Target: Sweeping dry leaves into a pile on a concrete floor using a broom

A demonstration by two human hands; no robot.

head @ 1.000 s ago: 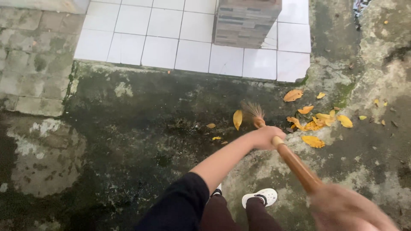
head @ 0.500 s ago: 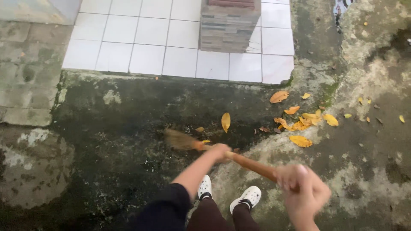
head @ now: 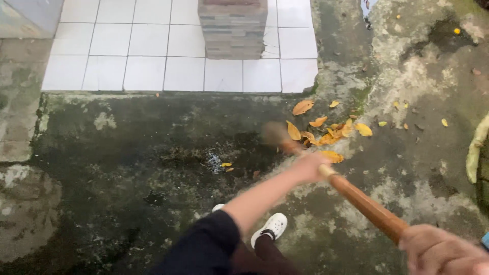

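- Broom (head: 359, 200) handle runs near-right to far-left — bristle head beside yellow leaves (head: 326, 133).
- Left hand (head: 311, 167) clenched nearer bristles; right hand (head: 442, 250) grasping the near end.

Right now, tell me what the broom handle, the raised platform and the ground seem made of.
Broom handle: probably wood or bamboo, a smooth orange-brown round stick with a slight sheen. Platform: glazed white ceramic tiles, square with grey grout lines. Ground: likely old concrete, rough, dark and blotchy, with greenish patches that look like moss or algae.
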